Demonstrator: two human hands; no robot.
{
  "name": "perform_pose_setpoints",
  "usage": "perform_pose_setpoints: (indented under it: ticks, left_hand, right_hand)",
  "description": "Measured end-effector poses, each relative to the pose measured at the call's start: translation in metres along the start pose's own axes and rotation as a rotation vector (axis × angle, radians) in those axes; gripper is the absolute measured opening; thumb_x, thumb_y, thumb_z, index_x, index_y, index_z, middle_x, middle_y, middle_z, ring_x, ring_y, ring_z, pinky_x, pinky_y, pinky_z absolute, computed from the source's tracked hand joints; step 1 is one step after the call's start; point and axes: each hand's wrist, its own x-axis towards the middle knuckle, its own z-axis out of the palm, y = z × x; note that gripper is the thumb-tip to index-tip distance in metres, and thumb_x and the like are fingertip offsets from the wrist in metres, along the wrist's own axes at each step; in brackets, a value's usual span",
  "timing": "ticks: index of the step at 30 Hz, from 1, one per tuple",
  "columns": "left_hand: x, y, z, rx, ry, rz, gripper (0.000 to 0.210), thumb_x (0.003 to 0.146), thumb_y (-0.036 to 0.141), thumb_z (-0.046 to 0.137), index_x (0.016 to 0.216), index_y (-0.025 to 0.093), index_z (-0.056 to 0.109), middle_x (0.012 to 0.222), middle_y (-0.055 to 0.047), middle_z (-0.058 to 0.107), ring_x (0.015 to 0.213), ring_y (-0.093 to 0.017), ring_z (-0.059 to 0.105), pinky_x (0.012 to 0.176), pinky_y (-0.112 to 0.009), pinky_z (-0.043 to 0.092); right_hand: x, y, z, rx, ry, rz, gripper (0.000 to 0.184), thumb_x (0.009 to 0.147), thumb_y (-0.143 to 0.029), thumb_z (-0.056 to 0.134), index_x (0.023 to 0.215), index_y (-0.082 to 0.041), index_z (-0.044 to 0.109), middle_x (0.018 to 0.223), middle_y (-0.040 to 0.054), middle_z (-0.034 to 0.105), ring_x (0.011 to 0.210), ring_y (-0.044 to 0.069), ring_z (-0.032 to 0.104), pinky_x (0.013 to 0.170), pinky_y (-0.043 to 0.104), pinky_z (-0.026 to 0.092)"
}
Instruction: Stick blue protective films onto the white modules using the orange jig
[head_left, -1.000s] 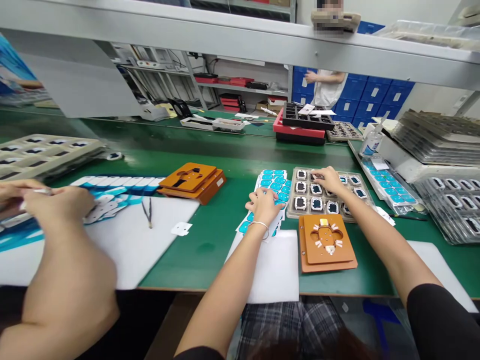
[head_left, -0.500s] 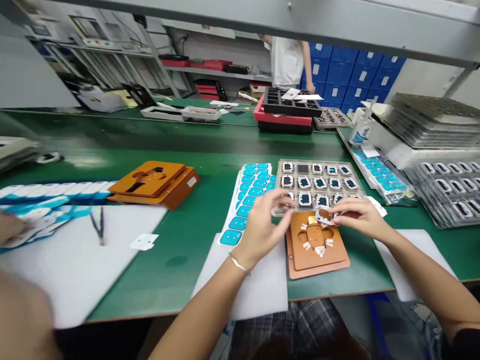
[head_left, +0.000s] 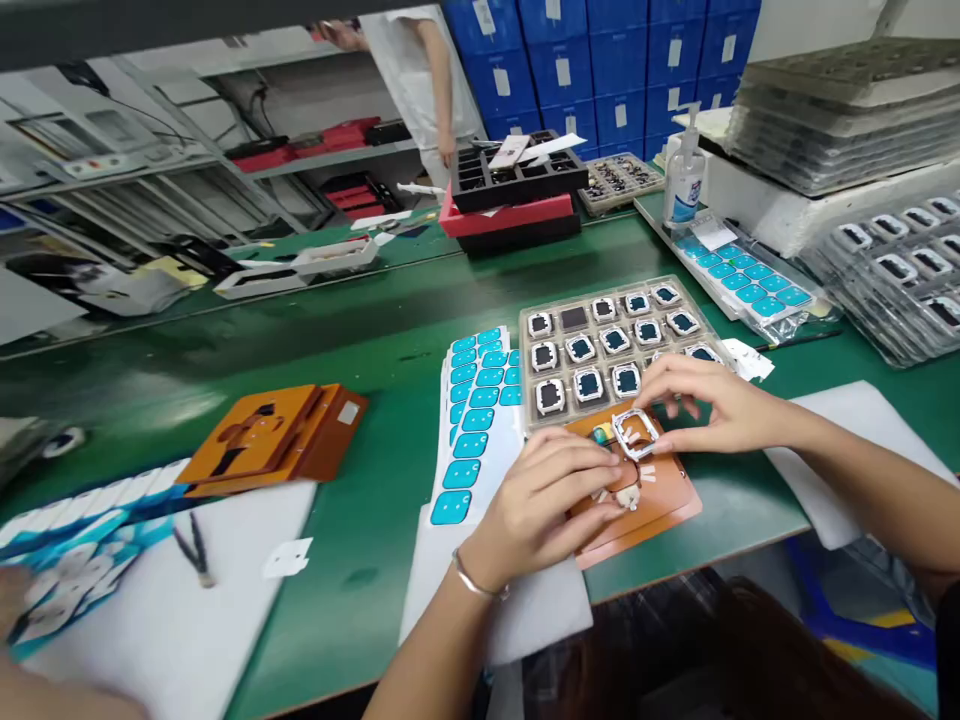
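Observation:
My right hand (head_left: 701, 405) pinches a small white rounded-square frame (head_left: 636, 434) between thumb and fingertips, tilted above the orange fixture (head_left: 660, 500). My left hand (head_left: 551, 495) lies over the left part of that fixture, its fingers stretched and its thumb apart, with nothing visible in them; its fingertips are close to the recess. Pale tabs and a yellow-green piece show around the recess, which the hands partly hide. Just behind stands a clear plastic tray (head_left: 525, 385) of similar white frames with dark centres, in rows of compartments.
Sheets of blue stickers (head_left: 461, 470) lie left of the tray, partly on a white foam pad (head_left: 540, 620). A second orange fixture (head_left: 262, 430) and tweezers (head_left: 196, 555) are further left. A pump bottle (head_left: 684, 180) and stacked trays (head_left: 892, 260) stand right. A co-worker's arm (head_left: 439, 80) shows behind.
My view has turned and shifted to the right. My left hand has come down from above onto the fixture. My right hand still holds the white frame, now more upright over the fixture.

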Motion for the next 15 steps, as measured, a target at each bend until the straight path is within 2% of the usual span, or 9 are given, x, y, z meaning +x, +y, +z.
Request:
perform_pose_setpoints:
  ticks: [3, 5, 8, 12, 15]
  left_hand:
    - [0.0002, -0.0024, -0.0005, 0.136, -0.001, -0.008, 0.021, 0.092, 0.030, 0.063, 0.112, 0.023, 0.064, 0.103, -0.006, 0.073, 0.100, -0.023, 0.065, 0.085, -0.042, 0.053]
    - [-0.0001, -0.0044, 0.0005, 0.141, -0.007, -0.006, 0.021, 0.093, 0.029, 0.061, 0.113, 0.021, 0.063, 0.103, -0.008, 0.071, 0.099, -0.023, 0.065, 0.085, -0.042, 0.055]
    - [-0.0015, -0.0065, 0.0035, 0.087, -0.006, -0.052, 0.020, 0.095, 0.024, 0.058, 0.114, 0.019, 0.061, 0.105, -0.010, 0.069, 0.098, -0.021, 0.065, 0.084, -0.039, 0.057]
    - [-0.0034, -0.0060, 0.0069, 0.060, 0.036, -0.153, 0.025, 0.092, 0.008, 0.056, 0.114, 0.020, 0.061, 0.108, -0.009, 0.068, 0.099, -0.018, 0.067, 0.083, -0.034, 0.059]
    - [-0.0036, -0.0039, 0.0074, -0.001, 0.052, -0.166, 0.028, 0.089, 0.005, 0.058, 0.112, 0.020, 0.062, 0.111, -0.008, 0.067, 0.102, -0.017, 0.067, 0.085, -0.032, 0.059]
  right_hand:
    - [0.0008, 0.0032, -0.0003, -0.074, -0.018, -0.042, 0.023, 0.086, -0.036, 0.071, 0.106, -0.024, 0.071, 0.122, 0.0071, 0.064, 0.102, 0.020, 0.064, 0.084, 0.034, 0.055]
    - [0.0012, 0.0055, 0.0004, -0.092, -0.035, -0.034, 0.022, 0.087, -0.035, 0.070, 0.106, -0.025, 0.072, 0.124, 0.0062, 0.066, 0.109, 0.021, 0.064, 0.092, 0.038, 0.054]
    - [0.0015, 0.0076, 0.0013, -0.091, -0.043, -0.043, 0.025, 0.086, -0.036, 0.071, 0.109, -0.024, 0.072, 0.122, 0.0062, 0.069, 0.110, 0.021, 0.066, 0.097, 0.039, 0.052]
    - [0.0011, 0.0075, 0.0010, -0.105, -0.057, -0.073, 0.031, 0.085, -0.037, 0.072, 0.113, -0.025, 0.071, 0.123, 0.0065, 0.068, 0.111, 0.021, 0.066, 0.098, 0.039, 0.052]
    - [0.0004, 0.0072, 0.0003, -0.121, -0.065, -0.088, 0.032, 0.087, -0.037, 0.070, 0.116, -0.025, 0.070, 0.126, 0.0067, 0.067, 0.113, 0.021, 0.065, 0.099, 0.040, 0.052]
